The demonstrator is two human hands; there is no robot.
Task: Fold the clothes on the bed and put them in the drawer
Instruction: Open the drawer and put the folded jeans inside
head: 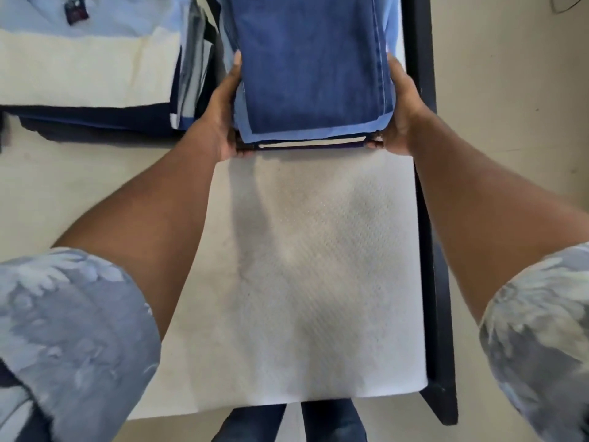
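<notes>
Left hand [223, 119] and right hand [402, 110] clasp the stack [312, 74] at 12 o'clock, fingers curled beneath; 1 pile [86, 71] at 10 o'clock.

The left hand [223, 116] and the right hand [402, 106] hold a stack of folded clothes [314, 135] by its two sides, with fingertips curled beneath it. Dark blue jeans [310, 65] top the stack between the palms, over a paler blue garment. Beneath the grip lies the white textured liner [318, 266] of a black-framed drawer [428, 193]. Left of the grip sits another folded pile [86, 68].
</notes>
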